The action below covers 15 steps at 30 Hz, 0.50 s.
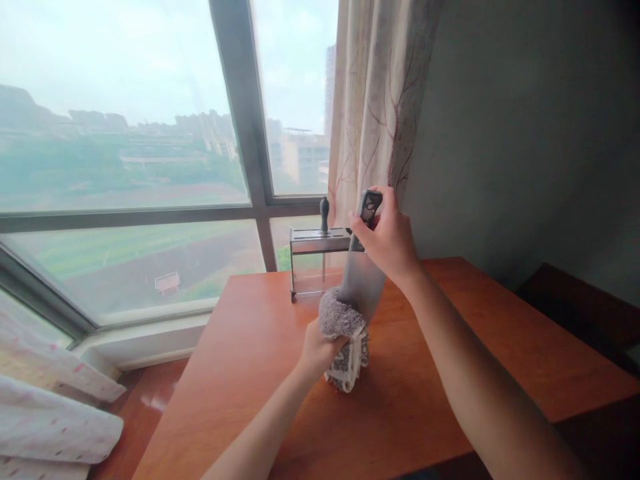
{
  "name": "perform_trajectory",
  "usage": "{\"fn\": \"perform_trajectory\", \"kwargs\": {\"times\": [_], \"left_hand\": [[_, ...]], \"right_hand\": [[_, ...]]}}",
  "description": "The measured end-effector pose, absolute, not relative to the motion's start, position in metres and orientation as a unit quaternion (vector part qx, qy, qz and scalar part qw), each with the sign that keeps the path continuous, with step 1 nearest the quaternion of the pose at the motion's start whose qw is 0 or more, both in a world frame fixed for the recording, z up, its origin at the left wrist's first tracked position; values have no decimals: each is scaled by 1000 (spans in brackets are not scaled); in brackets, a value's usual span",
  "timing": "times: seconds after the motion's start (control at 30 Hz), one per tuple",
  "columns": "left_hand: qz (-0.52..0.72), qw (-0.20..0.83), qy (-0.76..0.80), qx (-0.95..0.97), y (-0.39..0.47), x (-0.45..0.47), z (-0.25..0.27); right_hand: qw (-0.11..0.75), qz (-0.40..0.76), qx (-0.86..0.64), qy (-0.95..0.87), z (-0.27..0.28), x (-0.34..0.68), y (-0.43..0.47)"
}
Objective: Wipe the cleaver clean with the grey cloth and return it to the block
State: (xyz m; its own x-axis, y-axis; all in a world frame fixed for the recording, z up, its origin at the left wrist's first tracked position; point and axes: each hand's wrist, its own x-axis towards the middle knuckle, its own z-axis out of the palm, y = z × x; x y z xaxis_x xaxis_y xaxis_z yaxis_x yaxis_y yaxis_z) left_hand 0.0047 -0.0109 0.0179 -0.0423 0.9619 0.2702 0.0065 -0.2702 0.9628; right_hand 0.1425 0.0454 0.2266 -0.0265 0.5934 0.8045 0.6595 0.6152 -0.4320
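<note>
A kitchen cleaver point(363, 280) tilts with its dark handle up and its broad grey blade pointing down over the table. Wrapped around that handle is my right hand point(394, 240). My left hand point(316, 352) grips a bunched grey cloth point(343, 317), which presses against the lower part of the blade. The cloth's white-edged folds hang below my fingers, and it hides the bottom of the blade. Part of my left hand's fingers is hidden behind the cloth.
Behind the cleaver, a knife rack point(320, 237) stands at the far edge of the wooden table point(250, 373). One black-handled tool point(325, 215) sits upright in it. A window with a dark frame point(257, 133) lies beyond, beside a patterned curtain point(373, 93).
</note>
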Motion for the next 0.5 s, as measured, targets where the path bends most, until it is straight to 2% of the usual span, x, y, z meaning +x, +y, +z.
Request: {"fn": "perform_trajectory", "kwargs": {"times": [0.27, 0.5], "left_hand": [[551, 433, 483, 525, -8, 2, 23], [586, 525, 441, 432, -10, -9, 32]], "right_hand": [[525, -33, -403, -749, 226, 136, 37], [549, -69, -421, -718, 239, 140, 87]]}}
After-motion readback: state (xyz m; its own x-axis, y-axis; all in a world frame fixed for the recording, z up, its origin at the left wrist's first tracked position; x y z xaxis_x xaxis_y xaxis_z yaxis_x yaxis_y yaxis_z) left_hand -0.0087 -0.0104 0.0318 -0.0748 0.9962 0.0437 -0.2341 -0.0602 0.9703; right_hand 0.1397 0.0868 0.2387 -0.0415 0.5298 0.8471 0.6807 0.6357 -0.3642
